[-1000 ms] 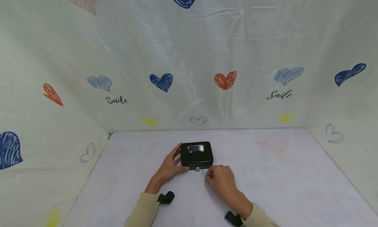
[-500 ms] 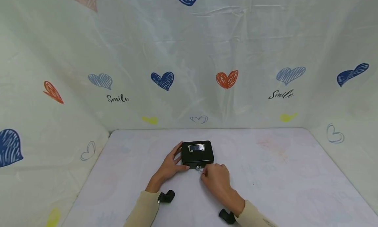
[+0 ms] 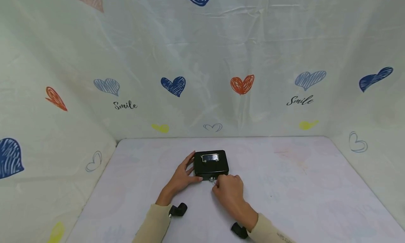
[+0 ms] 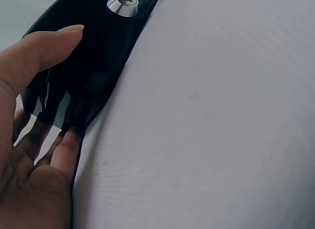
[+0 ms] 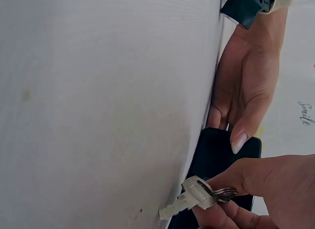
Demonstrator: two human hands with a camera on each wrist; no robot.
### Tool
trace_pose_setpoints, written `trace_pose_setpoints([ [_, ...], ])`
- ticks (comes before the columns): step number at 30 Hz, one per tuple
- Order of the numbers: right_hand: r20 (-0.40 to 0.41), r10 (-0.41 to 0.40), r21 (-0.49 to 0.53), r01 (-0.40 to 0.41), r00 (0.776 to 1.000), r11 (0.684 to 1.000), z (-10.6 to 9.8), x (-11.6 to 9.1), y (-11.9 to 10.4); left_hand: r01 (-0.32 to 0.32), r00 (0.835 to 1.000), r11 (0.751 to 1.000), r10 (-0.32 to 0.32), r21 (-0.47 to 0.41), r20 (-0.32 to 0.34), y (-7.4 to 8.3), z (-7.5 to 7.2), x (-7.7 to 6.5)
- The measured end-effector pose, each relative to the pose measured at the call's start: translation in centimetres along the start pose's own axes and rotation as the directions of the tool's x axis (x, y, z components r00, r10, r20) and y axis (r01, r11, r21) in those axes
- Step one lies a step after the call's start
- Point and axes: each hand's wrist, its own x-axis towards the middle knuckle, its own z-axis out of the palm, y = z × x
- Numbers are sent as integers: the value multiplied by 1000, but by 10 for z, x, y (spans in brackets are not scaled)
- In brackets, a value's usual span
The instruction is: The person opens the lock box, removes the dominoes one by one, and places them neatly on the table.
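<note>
A small black cash box (image 3: 202, 169) with a metal handle on its lid stands on the table. My left hand (image 3: 180, 181) grips its left end, the thumb on the front face and the fingers along the side. In the left wrist view, something thin and metal enters the slot of the silver lock (image 4: 123, 6) on the front. My right hand (image 3: 230, 192) is at the front right of the box, thumb and finger pinching a key mostly hidden by the hand. Hanging from its ring (image 5: 225, 193) in the right wrist view is another silver key (image 5: 197, 192).
The white table (image 3: 300, 186) extends around the box. Behind it and at both sides hangs a pale curtain (image 3: 209, 109) printed with hearts. A black wrist camera (image 3: 178, 210) is on the left arm, another (image 3: 239, 230) on the right.
My right hand has moved left toward the lock, bringing the key from just apart from it to the slot. The left hand and the cash box have stayed in place.
</note>
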Motion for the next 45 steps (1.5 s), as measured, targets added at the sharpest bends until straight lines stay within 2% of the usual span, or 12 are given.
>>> trace_pose_setpoints([
  [9, -30, 11, -5, -11, 999, 1000, 0, -1, -2, 10, 1000, 1000, -10, 7, -25, 0, 2, 0],
  [18, -96, -34, -98, 25, 995, 995, 1, 0, -9, -6, 999, 1000, 6, 1, -39, -1, 4, 2],
  [25, -84, -7, -105, -2, 996, 994, 2, 1, -16, -9, 999, 1000, 8, -21, -42, -2, 4, 2],
  [40, -46, 38, -31, -39, 998, 999, 4, 4, -17, -32, 998, 999, 33, 19, -47, 0, 4, 1],
  [45, -64, 14, -53, -17, 998, 998, 4, 5, -17, -25, 998, 999, 26, 24, -48, -1, 4, 2],
])
